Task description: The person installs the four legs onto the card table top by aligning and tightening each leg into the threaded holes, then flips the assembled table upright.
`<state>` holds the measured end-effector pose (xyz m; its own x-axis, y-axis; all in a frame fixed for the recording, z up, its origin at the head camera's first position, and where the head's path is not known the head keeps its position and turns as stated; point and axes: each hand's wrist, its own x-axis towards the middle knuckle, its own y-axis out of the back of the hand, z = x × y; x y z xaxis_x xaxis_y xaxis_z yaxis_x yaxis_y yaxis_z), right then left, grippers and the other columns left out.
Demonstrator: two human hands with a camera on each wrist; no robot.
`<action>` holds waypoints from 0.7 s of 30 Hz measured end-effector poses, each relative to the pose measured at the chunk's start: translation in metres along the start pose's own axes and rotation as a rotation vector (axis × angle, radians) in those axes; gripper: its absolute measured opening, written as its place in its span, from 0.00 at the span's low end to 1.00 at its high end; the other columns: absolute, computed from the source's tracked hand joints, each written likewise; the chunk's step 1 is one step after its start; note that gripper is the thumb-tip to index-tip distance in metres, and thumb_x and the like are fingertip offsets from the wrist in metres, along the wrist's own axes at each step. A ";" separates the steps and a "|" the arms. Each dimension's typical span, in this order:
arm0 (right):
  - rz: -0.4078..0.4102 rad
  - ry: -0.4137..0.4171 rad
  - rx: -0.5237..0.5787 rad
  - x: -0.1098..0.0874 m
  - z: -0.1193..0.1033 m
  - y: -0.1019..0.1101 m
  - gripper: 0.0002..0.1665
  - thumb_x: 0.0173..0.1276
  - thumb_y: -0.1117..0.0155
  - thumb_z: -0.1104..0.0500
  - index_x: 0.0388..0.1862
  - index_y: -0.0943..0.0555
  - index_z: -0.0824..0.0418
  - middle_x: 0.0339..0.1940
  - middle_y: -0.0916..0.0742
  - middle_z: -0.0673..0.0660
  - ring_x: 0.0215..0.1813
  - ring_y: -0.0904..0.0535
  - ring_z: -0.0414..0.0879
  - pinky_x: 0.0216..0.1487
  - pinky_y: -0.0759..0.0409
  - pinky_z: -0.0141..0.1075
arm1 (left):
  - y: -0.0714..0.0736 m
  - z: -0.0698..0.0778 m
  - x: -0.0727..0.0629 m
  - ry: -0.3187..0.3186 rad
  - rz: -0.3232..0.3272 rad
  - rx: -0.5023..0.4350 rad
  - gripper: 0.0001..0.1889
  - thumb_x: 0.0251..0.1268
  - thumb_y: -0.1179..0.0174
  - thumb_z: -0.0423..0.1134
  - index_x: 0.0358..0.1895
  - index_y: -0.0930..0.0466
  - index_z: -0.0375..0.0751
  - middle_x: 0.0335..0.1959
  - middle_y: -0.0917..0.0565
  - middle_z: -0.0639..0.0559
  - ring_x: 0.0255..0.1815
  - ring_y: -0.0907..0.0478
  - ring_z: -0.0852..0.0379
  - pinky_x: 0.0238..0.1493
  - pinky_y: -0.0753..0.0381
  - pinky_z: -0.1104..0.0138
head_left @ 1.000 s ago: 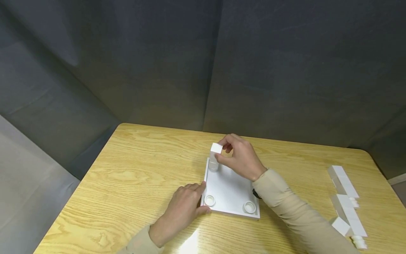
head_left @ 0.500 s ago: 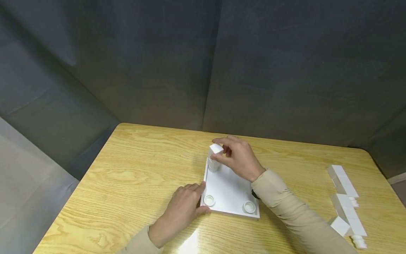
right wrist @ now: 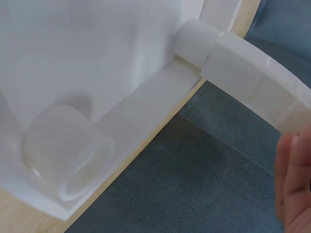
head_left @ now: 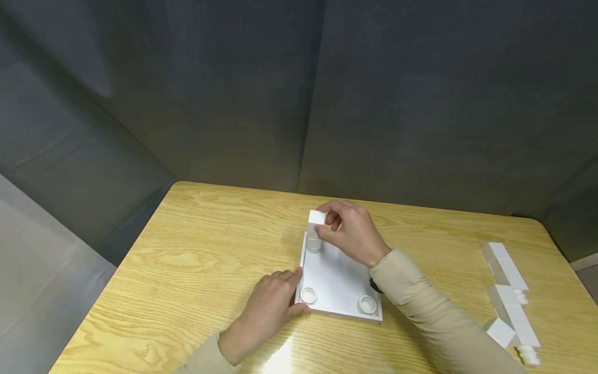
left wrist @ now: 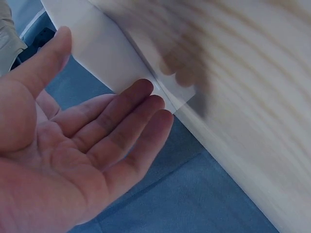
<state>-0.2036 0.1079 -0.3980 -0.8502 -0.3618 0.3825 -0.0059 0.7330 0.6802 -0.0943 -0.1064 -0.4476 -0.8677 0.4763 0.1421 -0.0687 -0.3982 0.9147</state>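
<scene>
1. My right hand pinches the white post near its top; it stands upright at the far-left corner of the white board, square end up.
2. Half a second ago that top sat cornerwise to me; now a flat side faces me.
3. My left hand, fingers extended, touches the board's left edge.
4. The post is square-sided above a round foot; smooth round collars mark the board's near corners.
</scene>
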 end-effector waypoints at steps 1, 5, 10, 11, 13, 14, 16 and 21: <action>0.000 -0.010 0.000 0.000 0.000 0.000 0.15 0.65 0.20 0.62 0.48 0.13 0.66 0.35 0.14 0.56 0.36 0.17 0.51 0.37 0.19 0.37 | 0.000 0.000 0.000 -0.003 0.002 -0.002 0.42 0.55 0.17 0.47 0.67 0.21 0.20 0.58 0.12 0.32 0.59 0.12 0.38 0.60 0.13 0.44; 0.001 -0.042 -0.009 0.000 -0.001 -0.001 0.15 0.65 0.18 0.59 0.44 0.15 0.64 0.38 0.14 0.57 0.38 0.16 0.50 0.39 0.18 0.38 | 0.000 0.000 0.000 -0.012 0.009 -0.001 0.42 0.54 0.17 0.46 0.66 0.21 0.20 0.57 0.11 0.33 0.58 0.12 0.38 0.59 0.13 0.44; 0.002 -0.044 -0.002 0.000 -0.001 -0.002 0.16 0.65 0.18 0.59 0.46 0.15 0.63 0.38 0.12 0.54 0.39 0.15 0.48 0.41 0.17 0.41 | 0.001 0.000 0.000 -0.016 0.011 0.002 0.42 0.53 0.17 0.46 0.66 0.21 0.20 0.57 0.11 0.32 0.58 0.12 0.38 0.59 0.13 0.43; 0.001 -0.037 -0.001 0.000 -0.001 -0.002 0.17 0.66 0.18 0.59 0.47 0.14 0.64 0.38 0.12 0.54 0.39 0.15 0.48 0.40 0.16 0.41 | 0.001 0.000 0.000 -0.016 0.012 0.002 0.42 0.53 0.17 0.46 0.66 0.21 0.20 0.57 0.11 0.32 0.58 0.12 0.38 0.59 0.13 0.43; 0.000 -0.021 0.001 0.001 0.000 -0.002 0.19 0.66 0.18 0.59 0.52 0.14 0.65 0.38 0.13 0.54 0.38 0.15 0.48 0.40 0.16 0.41 | 0.001 0.000 0.000 -0.018 0.013 0.001 0.42 0.53 0.17 0.46 0.66 0.21 0.19 0.57 0.12 0.32 0.58 0.12 0.38 0.59 0.13 0.43; 0.000 -0.011 -0.001 0.001 0.000 -0.002 0.21 0.66 0.18 0.60 0.55 0.13 0.65 0.39 0.13 0.54 0.38 0.16 0.47 0.40 0.16 0.40 | 0.001 0.000 0.000 -0.021 0.015 0.000 0.42 0.53 0.17 0.46 0.66 0.21 0.19 0.57 0.12 0.32 0.57 0.12 0.38 0.59 0.13 0.43; -0.005 0.008 -0.008 0.001 0.000 -0.002 0.26 0.67 0.17 0.60 0.61 0.13 0.65 0.39 0.13 0.54 0.37 0.17 0.46 0.39 0.16 0.40 | 0.000 0.000 0.000 -0.023 0.016 0.001 0.42 0.54 0.17 0.46 0.66 0.21 0.19 0.57 0.12 0.32 0.57 0.12 0.39 0.59 0.13 0.43; -0.017 0.030 -0.013 0.000 0.000 -0.003 0.28 0.66 0.14 0.58 0.62 0.12 0.65 0.36 0.16 0.52 0.36 0.20 0.46 0.36 0.20 0.37 | 0.000 0.001 0.000 -0.021 0.015 0.006 0.41 0.55 0.17 0.46 0.66 0.21 0.19 0.56 0.11 0.33 0.57 0.12 0.39 0.58 0.12 0.45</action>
<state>-0.2037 0.1054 -0.4001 -0.8337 -0.3913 0.3896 -0.0128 0.7191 0.6948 -0.0937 -0.1060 -0.4475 -0.8583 0.4865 0.1633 -0.0530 -0.4005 0.9148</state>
